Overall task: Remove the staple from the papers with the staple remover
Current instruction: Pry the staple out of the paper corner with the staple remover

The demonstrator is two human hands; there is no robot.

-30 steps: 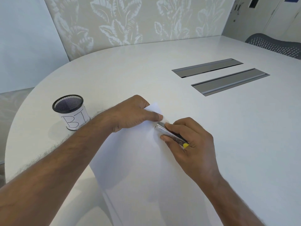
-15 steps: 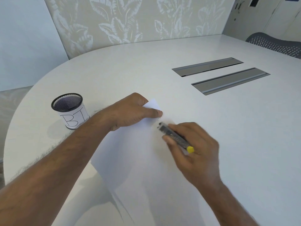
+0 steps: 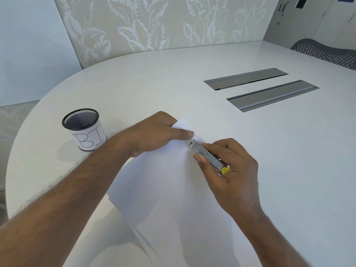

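Note:
White papers [image 3: 173,189] lie on the table in front of me, their far corner pointing away. My left hand [image 3: 154,133] presses that corner down, thumb stretched flat along the sheet and the other fingers tucked over the paper's edge. My right hand [image 3: 229,166] grips a slim metal staple remover [image 3: 207,156] with a yellow end. The tool's tip touches the paper just below my left thumb tip. The staple itself is too small to make out.
A black mesh cup [image 3: 83,129] labelled "BI" stands to the left on the white table [image 3: 289,170]. Two grey cable hatches [image 3: 271,95] are set into the table at the back right. A mesh chair back [image 3: 325,52] stands at the far right.
My right hand drew the staple remover back from the corner, then brought its tip to the paper beside my left thumb again. My left hand stayed on the corner.

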